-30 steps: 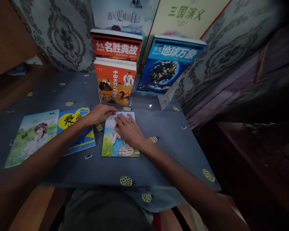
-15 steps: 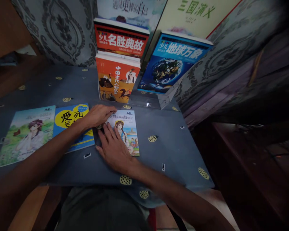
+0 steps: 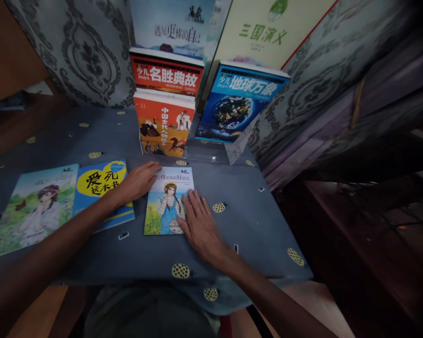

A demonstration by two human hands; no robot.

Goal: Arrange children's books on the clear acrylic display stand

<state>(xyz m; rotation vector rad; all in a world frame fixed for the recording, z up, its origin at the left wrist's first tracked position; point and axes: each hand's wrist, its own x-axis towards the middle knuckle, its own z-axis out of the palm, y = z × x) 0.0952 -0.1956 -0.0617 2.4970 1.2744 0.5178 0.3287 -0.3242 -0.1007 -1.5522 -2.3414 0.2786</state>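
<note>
A thin book with a girl in a yellow hat on its cover (image 3: 169, 202) lies face up on the cloth-covered table. My left hand (image 3: 141, 180) rests at its upper left corner, fingers stretched out and holding nothing. Over the book's lower right edge lies my right hand (image 3: 202, 227), flat with its fingers apart. Left of my left hand is a blue and yellow book (image 3: 98, 180), partly hidden under my forearm. Beside it, farther left, lies a pale green book with a seated girl on the cover (image 3: 38, 206).
A clear stand (image 3: 234, 152) at the back holds several upright books, among them an orange one (image 3: 164, 124) and a blue one with a globe (image 3: 238, 103). Patterned curtain (image 3: 91, 51) hangs behind. The table's edge drops off at the right and front.
My right hand has moved from the book's left side to its right edge, uncovering the cover. My left hand stays near the upper left corner. The view has shifted slightly.
</note>
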